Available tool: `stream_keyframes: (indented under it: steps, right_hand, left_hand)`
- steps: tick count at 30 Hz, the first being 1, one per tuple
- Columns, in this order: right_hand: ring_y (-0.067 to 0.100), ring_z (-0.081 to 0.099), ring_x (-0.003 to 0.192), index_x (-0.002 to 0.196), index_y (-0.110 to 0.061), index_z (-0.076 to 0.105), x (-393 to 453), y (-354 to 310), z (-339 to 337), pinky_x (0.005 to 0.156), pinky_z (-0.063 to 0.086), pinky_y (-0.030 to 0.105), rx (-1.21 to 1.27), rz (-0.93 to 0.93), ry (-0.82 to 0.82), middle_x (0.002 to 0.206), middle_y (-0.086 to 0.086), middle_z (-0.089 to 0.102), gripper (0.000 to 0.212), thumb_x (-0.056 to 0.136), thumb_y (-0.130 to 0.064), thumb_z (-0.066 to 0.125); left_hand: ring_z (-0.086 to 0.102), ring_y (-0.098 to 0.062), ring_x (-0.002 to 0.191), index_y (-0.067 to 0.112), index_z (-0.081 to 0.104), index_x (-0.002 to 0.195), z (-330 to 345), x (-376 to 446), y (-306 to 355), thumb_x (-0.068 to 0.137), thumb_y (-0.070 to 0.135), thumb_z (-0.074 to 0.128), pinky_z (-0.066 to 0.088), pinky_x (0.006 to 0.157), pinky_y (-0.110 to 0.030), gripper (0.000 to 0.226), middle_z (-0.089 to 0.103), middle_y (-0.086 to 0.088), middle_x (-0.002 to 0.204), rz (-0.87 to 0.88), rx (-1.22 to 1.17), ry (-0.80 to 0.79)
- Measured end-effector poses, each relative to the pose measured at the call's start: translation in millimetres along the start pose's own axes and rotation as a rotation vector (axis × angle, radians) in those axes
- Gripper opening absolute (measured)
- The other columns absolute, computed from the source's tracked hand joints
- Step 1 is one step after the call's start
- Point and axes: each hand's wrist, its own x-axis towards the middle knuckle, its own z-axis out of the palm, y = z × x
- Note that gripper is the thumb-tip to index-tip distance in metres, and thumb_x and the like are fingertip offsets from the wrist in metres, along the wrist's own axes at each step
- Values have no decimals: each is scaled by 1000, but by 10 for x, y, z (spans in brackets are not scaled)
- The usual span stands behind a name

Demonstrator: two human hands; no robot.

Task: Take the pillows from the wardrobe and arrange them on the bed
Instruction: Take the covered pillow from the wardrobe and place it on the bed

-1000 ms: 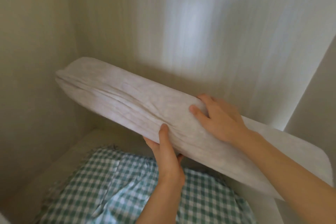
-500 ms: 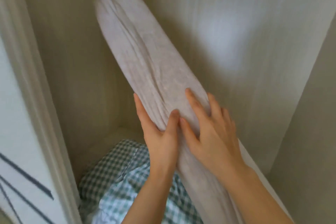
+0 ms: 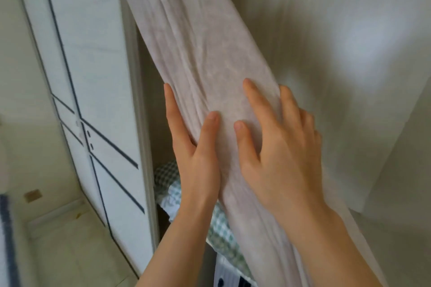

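A long pale grey pillow (image 3: pixel 198 37) stands tilted steeply, its top end out of frame at the upper left and its lower end running down to the bottom right. My left hand (image 3: pixel 193 147) grips its left edge, thumb on the front face. Beside it my right hand (image 3: pixel 277 147) lies on the front with fingers spread and curling over the right edge. The pillow is partly inside the open wardrobe (image 3: pixel 326 30), whose pale inner walls fill the right side.
A green-and-white checked cloth (image 3: pixel 168 175) lies on the wardrobe floor under the pillow. White wardrobe doors with dark lines (image 3: pixel 93 77) stand at the left. Pale floor tiles (image 3: pixel 70 240) lie at the lower left. A dark-edged item (image 3: pixel 7 228) shows at the far left.
The pillow has swung from nearly level to steeply upright and come toward the wardrobe opening. Both hands moved together on its middle. The view has shifted left, revealing the doors and floor.
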Motion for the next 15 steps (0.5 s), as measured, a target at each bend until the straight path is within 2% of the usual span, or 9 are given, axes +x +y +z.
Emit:
stream_keyframes:
  steps: [1, 3, 6, 8, 11, 13, 15]
  right_hand:
    - [38, 43, 115, 147, -40, 31, -49, -37, -54, 91, 39, 50, 52, -4, -5, 150, 9, 34, 59, 90, -48, 43]
    - [37, 43, 116, 147, -41, 29, -151, -100, -144, 92, 40, 51, 155, -1, -13, 148, 9, 36, 63, 88, -54, 43]
    - [33, 40, 121, 149, -41, 21, -285, -149, -211, 96, 42, 51, 282, 44, -62, 146, 6, 36, 78, 80, -72, 40]
    - [29, 36, 129, 148, -45, 11, -345, -149, -201, 102, 39, 48, 367, 89, -143, 149, 3, 30, 91, 70, -84, 39]
    - [21, 18, 144, 144, -55, -5, -462, -109, -129, 114, 26, 45, 520, 177, -302, 158, 0, 12, 108, 53, -95, 38]
    - [16, 13, 146, 140, -58, -17, -577, -91, -78, 115, 23, 41, 597, 228, -406, 158, -7, 4, 118, 44, -99, 38]
    - [14, 17, 144, 133, -60, -27, -674, -80, -39, 113, 26, 39, 641, 276, -501, 156, -15, 2, 123, 37, -102, 38]
  left_hand:
    - [38, 18, 130, 40, 23, 154, -50, -49, 92, 96, 27, 54, 38, 97, -4, 67, 38, 44, 139, 13, 14, 2]
    - [37, 13, 135, 35, 25, 155, -141, -137, 284, 98, 28, 49, 37, 104, -9, 63, 38, 33, 150, 20, 39, 1]
    - [38, 8, 137, 30, 32, 154, -227, -241, 497, 98, 32, 46, 35, 109, -13, 57, 40, 20, 155, 14, 77, -1]
    - [40, 6, 137, 27, 38, 152, -259, -268, 599, 98, 36, 44, 36, 112, -20, 54, 46, 18, 151, 8, 125, -25]
    - [39, 7, 137, 29, 44, 149, -321, -320, 666, 92, 51, 36, 32, 118, -33, 61, 47, 21, 149, -43, 225, -69]
    - [36, 10, 138, 30, 46, 147, -357, -397, 682, 91, 52, 30, 28, 119, -33, 62, 47, 22, 149, -62, 310, -92]
    - [35, 10, 137, 33, 47, 145, -365, -510, 681, 94, 48, 27, 27, 119, -32, 57, 47, 22, 149, -67, 411, -112]
